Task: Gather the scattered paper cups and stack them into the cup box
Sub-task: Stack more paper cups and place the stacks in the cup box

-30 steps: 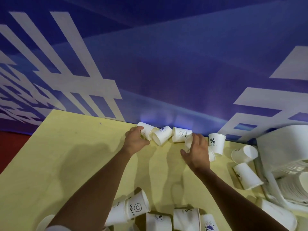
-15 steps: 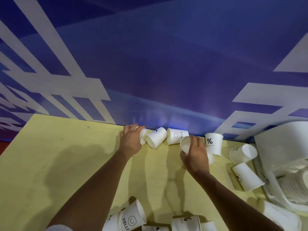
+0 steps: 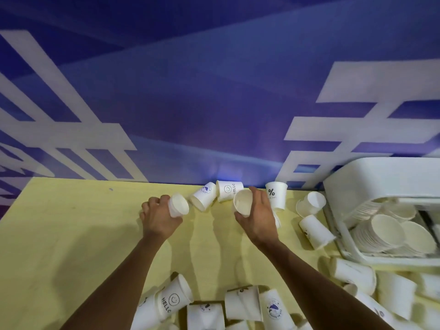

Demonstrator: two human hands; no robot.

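Note:
White paper cups lie scattered on a yellow table [image 3: 71,234]. My left hand [image 3: 158,214] grips one cup [image 3: 178,205] near the table's far edge, mouth facing right. My right hand [image 3: 257,216] grips another cup [image 3: 242,202], its open mouth turned toward me. Between the hands lie a blue-logo cup [image 3: 202,195] and a HELLO smiley cup [image 3: 229,190], both on their sides. A cup with a % mark [image 3: 276,196] stands mouth down just right of my right hand. The white cup box [image 3: 381,177] at the right holds stacked cups [image 3: 392,232].
A blue wall with white stripes [image 3: 214,103] rises right behind the table's far edge. More cups lie on their sides near the box [image 3: 315,231] and along the near edge [image 3: 173,300]. The table's left half is bare yellow surface.
Both hands have closed round a cup each and lifted them off the table, pulling slightly back toward me. The view has shifted left and down a little.

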